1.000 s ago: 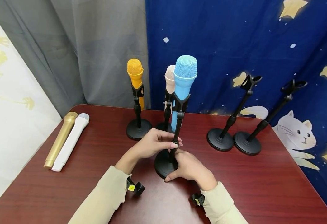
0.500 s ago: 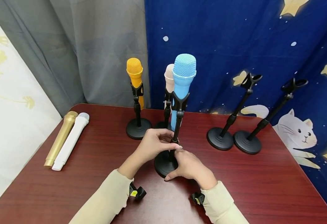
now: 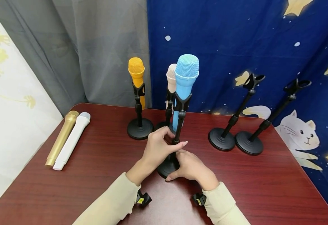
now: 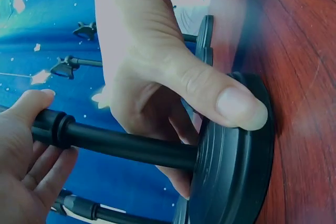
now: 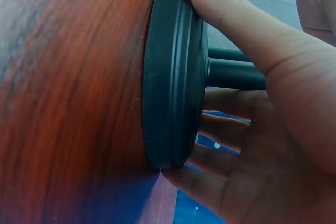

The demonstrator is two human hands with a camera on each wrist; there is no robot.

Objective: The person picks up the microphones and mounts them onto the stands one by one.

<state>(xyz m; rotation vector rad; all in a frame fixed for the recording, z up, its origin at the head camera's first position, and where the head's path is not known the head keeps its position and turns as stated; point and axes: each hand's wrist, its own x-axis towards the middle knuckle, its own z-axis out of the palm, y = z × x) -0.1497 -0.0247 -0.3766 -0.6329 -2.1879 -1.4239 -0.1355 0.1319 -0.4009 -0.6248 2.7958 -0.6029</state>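
Observation:
A light blue microphone (image 3: pixel 184 86) sits upright in the clip of a black microphone stand (image 3: pixel 181 117) at mid-table. My left hand (image 3: pixel 156 150) is around the collar low on its pole, thumb stretched across the near side and fingers behind. Seen from the left wrist, the stand's collar (image 4: pixel 53 128) lies between thumb and fingers. My right hand (image 3: pixel 192 168) grips the round base (image 3: pixel 166 168) by its right side. In the right wrist view the thumb presses the rim of the base (image 5: pixel 170 82), and the fingers spread around its far side.
Behind are a yellow microphone (image 3: pixel 136 70) and a pale pink microphone (image 3: pixel 171 76) on stands, the pink one partly hidden. Two stands with bare clips (image 3: pixel 222 139) (image 3: pixel 249 142) stand right. A gold microphone (image 3: pixel 62 139) and a white microphone (image 3: pixel 72 142) lie left.
My left hand has turned around the pole, its thumb swinging right across the front and its wrist shifting right. My right hand keeps its hold on the base.

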